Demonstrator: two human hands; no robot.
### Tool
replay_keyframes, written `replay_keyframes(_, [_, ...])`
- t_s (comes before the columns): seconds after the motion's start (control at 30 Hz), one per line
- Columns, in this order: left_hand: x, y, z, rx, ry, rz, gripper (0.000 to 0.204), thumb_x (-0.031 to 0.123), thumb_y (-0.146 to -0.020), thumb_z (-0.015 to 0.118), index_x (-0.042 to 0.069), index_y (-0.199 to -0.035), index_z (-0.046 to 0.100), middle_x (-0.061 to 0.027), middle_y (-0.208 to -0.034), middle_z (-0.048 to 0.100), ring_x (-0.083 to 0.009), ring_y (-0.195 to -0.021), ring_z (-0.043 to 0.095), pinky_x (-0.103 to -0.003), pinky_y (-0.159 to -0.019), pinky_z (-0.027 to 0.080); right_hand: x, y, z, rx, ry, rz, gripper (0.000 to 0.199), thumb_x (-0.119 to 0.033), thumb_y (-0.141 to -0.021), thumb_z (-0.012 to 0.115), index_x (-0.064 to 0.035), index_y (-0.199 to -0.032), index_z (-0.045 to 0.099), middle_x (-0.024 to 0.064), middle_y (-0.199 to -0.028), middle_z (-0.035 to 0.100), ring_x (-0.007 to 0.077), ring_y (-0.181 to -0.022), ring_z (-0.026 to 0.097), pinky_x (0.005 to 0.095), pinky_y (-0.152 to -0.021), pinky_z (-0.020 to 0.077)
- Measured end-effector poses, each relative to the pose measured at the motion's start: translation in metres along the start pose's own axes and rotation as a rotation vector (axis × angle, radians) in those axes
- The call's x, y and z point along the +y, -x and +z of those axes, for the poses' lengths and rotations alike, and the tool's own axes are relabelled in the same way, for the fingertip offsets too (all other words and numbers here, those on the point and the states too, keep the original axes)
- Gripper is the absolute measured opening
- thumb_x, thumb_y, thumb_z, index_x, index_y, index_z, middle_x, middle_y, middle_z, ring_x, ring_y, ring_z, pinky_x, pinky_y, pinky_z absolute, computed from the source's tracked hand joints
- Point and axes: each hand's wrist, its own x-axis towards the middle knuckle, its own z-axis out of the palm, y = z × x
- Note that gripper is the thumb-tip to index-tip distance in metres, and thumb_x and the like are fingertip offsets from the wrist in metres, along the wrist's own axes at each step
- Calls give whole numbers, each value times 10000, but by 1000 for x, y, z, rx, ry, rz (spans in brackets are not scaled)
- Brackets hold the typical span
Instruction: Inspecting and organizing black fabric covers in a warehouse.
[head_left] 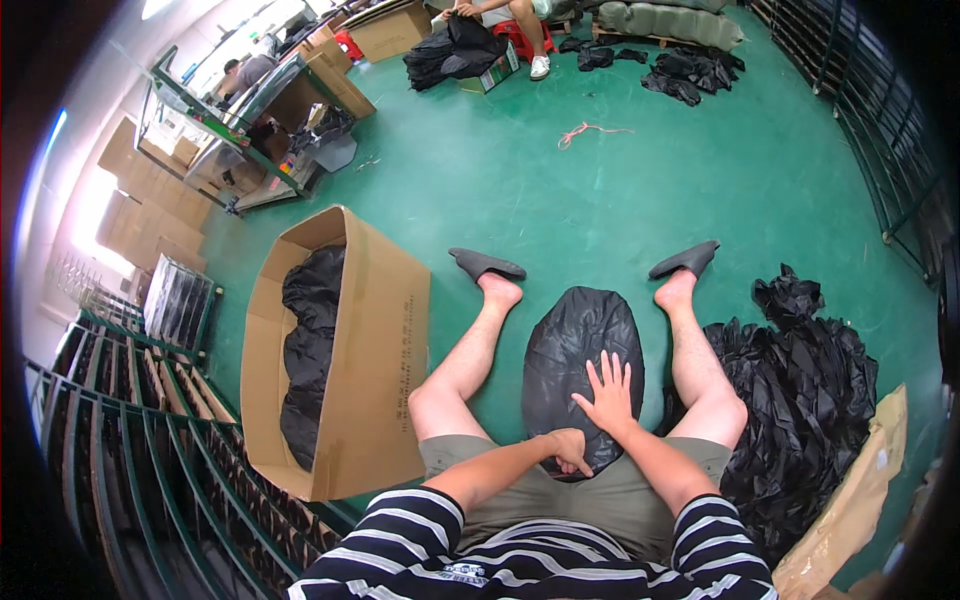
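Between my legs stands an oval bundle (pixel 575 340) in a smooth, slightly shiny black cover; what is inside it is hidden. My right hand (pixel 608 397) lies on its top, fingers spread flat. At the near end, close to my lap, my left hand (pixel 566 452) is closed, its fingers curled on the edge of the black cover. A large cardboard box (pixel 385 350) to my left holds more black covered bundles (pixel 312 350). On the floor to my right lies a heap of crumpled black covers (pixel 800 410).
Brown wrapping paper (pixel 850 500) lies beside the right heap. Green metal racks (pixel 190 440) stand at left, dark racks (pixel 880 150) at right. Ahead, pink string (pixel 590 130) lies on the green floor (pixel 480 170). A seated person handles black material (pixel 460 50) farther off.
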Motion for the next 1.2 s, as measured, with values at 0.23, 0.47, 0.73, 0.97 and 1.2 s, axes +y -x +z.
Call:
replay_keyframes(0.23, [-17, 31, -3, 634, 58, 348, 451, 499, -716, 799, 59, -693, 705, -62, -682, 693, -132, -634, 658, -298, -597, 520, -4, 8, 7, 4, 69, 9, 827, -566, -836, 602, -88, -1467, 362, 234, -1542, 215, 412, -1436, 168, 608, -1139, 111])
replay_keyframes(0.47, [-42, -1, -43, 1485, -178, 47, 697, 419, -933, 541, 136, -1514, 278, -169, -1586, 161, -375, -1466, 110, -602, -1143, 134, -22, 21, -7, -90, 50, 18, 861, -614, -812, 596, -81, -1453, 382, 216, -1549, 213, 396, -1446, 148, 633, -1129, 92])
replay_keyframes(0.73, [-47, -1, -31, 1496, -128, 189, 698, 396, -909, 591, 119, -1492, 323, -189, -1575, 176, -417, -1445, 150, -542, -1145, 186, -18, 24, -7, -146, 4, 46, 884, -634, -796, 602, -90, -1456, 381, 211, -1557, 193, 391, -1452, 125, 642, -1129, 71])
replay_keyframes(0.97, [-41, 1, -31, 1484, -125, 175, 711, 381, -892, 621, 111, -1483, 332, -202, -1568, 180, -426, -1441, 152, -530, -1143, 201, -16, 23, -12, -174, -6, 60, 904, -614, -765, 644, -79, -1446, 385, 225, -1547, 202, 404, -1445, 135, 650, -1123, 79])
replay_keyframes(1.2, [-44, -3, -24, 1528, -141, 206, 742, 377, -875, 650, 86, -1479, 333, -224, -1554, 199, -439, -1431, 173, -542, -1134, 212, -19, 29, -7, -165, 11, 60, 896, -627, -782, 612, -88, -1457, 376, 214, -1557, 198, 395, -1452, 133, 655, -1123, 74])
